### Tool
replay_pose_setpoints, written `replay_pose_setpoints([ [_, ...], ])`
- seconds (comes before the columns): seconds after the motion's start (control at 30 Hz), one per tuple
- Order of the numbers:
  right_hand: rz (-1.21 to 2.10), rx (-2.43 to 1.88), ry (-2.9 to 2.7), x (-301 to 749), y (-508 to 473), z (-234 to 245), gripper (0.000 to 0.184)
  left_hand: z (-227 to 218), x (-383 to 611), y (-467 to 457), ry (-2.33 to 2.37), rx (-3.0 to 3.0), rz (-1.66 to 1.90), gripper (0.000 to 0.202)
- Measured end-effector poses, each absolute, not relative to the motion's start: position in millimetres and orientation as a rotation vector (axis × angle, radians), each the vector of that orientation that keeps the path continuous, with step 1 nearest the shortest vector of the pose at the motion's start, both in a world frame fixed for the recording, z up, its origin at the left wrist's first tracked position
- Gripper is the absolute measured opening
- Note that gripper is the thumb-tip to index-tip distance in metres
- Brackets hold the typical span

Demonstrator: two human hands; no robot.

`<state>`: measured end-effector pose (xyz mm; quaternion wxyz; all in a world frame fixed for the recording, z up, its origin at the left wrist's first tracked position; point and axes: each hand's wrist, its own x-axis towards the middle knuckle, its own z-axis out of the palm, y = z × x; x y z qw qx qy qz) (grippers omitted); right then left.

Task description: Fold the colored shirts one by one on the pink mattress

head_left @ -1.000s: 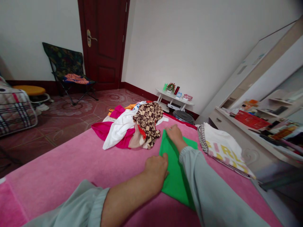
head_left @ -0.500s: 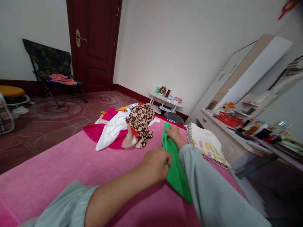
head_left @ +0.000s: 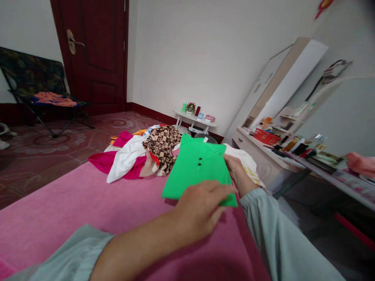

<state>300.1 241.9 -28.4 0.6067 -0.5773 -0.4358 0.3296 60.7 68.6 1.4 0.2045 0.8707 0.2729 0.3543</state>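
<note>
One change: the green shirt, narrowed and bunched half a second ago, now shows broad-face up, so it probably holds as a flat fold. Clothes pile at its 10 o'clock. Left hand bends across the near edge, grip unclear; shirt at its 12. Right hand grips the right edge; shirt at its 9.

Bare right hand held a folded green cloth garment.
From afar, I had the left hand across its near edge.
</note>
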Motion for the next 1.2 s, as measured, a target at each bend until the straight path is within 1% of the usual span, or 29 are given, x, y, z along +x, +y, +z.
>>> replay_pose_setpoints([
  [0.07,0.743,-1.463,-0.958,322.1,214.3,-62.5,0.01,-18.6,74.3,57.2,0.596,2.484,0.698,0.043],
  [0.13,0.686,-1.535,-0.915,339.1,189.8,-91.2,0.011,-37.0,82.4,49.4,0.416,2.536,0.551,0.033],
  [0.17,0.656,-1.55,-0.899,345.0,179.8,-102.6,0.013,-44.9,84.5,47.2,0.352,2.556,0.515,0.026],
  [0.23,0.603,-1.535,-0.898,351.9,165.5,-119.5,0.023,-57.0,86.6,45.9,0.295,2.575,0.482,0.016],
  [0.33,0.569,-1.469,-0.957,355.2,156.9,-134.4,0.036,-65.3,87.1,50.5,0.386,2.586,0.462,0.016],
  [0.4,0.554,-1.451,-1.012,356.5,156.1,-140.1,0.039,-66.3,85.8,59.2,0.542,2.603,0.449,0.017],
  [0.47,0.505,-1.478,-1.084,356.7,155.5,-141.9,0.039,-66.7,81.7,74.5,0.76,2.613,0.464,0.019],
  [0.53,0.387,-1.515,-1.19,351.9,152.1,-137.4,0.037,-68.3,73.3,96.8,1.001,2.597,0.531,0.021],
  [0.63,0.222,-1.501,-1.397,326.9,139.3,-116.9,0.031,-75.6,53.3,136.5,1.327,2.491,0.675,0.023],
  [0.7,0.201,-1.423,-1.571,298.0,126.2,-99.3,0.027,-82.9,38.9,159.4,1.462,2.387,0.734,0.024],
  [0.8,0.284,-1.286,-1.938,248.9,105.1,-82.7,0.026,-93.3,24.6,180.8,1.477,2.256,0.792,0.025],
  [0.83,0.325,-1.248,-2.087,234.5,99.0,-81.6,0.032,-95.6,23.0,185.2,1.46,2.22,0.814,0.026],
  [0.9,0.383,-1.195,-2.357,212.4,89.8,-84.9,0.05,-97.2,24.3,193.2,1.44,2.173,0.846,0.027],
  [0.93,0.389,-1.187,-2.452,205.2,86.8,-88.3,0.055,-96.3,27.1,198.0,1.442,2.168,0.847,0.027],
  [1.0,0.361,-1.201,-2.546,197.7,83.5,-95.1,0.054,-91.6,35.3,210.9,1.473,2.173,0.814,0.025],
  [1.13,0.306,-1.216,-2.555,198.1,83.4,-101.3,0.05,-77.3,54.2,244.6,1.597,2.101,0.75,0.017],
  [1.2,0.302,-1.212,-2.554,199.7,84.5,-101.4,0.05,-71.8,62.3,259.8,1.657,2.04,0.765,0.021],
])
